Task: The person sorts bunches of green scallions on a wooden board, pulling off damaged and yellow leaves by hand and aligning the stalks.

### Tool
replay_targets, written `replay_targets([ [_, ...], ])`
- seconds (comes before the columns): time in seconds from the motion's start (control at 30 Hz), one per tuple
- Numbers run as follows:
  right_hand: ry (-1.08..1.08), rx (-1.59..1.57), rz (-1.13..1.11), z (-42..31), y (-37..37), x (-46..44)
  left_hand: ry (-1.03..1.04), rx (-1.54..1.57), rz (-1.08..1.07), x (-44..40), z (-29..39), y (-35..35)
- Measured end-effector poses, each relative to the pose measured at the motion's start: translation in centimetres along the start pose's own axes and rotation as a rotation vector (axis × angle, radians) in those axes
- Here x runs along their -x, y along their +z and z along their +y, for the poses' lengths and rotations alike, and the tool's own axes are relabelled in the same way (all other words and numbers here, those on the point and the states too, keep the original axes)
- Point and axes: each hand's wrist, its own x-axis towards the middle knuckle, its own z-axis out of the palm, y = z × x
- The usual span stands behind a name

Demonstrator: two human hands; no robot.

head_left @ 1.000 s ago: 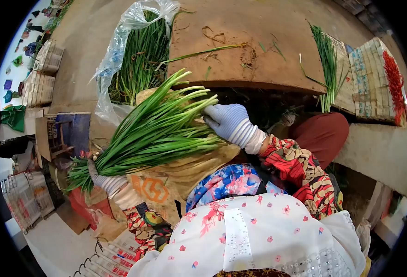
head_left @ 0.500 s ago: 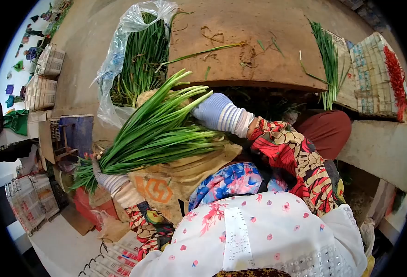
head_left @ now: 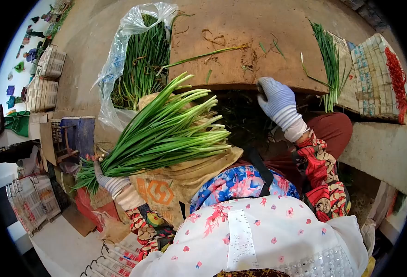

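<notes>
My left hand, in a striped glove, is closed round the leafy end of a bunch of long green stalks. The bunch lies slanted over a tan sack, its pale stalk ends fanned out to the right. My right hand, gloved too, is off the bunch, by the front edge of a brown board. Its fingers are loosely curved and a little apart, with nothing visible between them. The inner side of that hand is partly hidden.
A clear plastic bag of green stalks stands left of the board. To the right are more stalks, a pale woven stack and red ties. White crates stand at the far left; people are in the distance.
My right hand has left the pale stalk ends and moved right to the board's front edge. My left hand still holds the bunch, almost in the same place.
</notes>
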Motion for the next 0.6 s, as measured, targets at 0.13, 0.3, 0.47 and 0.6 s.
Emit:
replay_targets([
  [0.13,0.410,-0.966,-0.426,-4.2,0.4,-0.4,0.116,-0.201,0.386,2.1,-1.0,5.2],
  [0.3,0.944,-1.583,-1.100,-9.0,4.9,-1.3,0.125,-0.015,0.069,3.2,-1.3,5.4],
  [0.47,1.103,-1.764,-0.818,-11.1,6.9,1.0,0.075,0.076,-0.068,4.0,-1.3,5.8],
  [0.6,1.145,-2.083,-0.720,-10.3,4.1,1.8,0.083,0.005,0.049,2.3,-0.4,3.2],
])
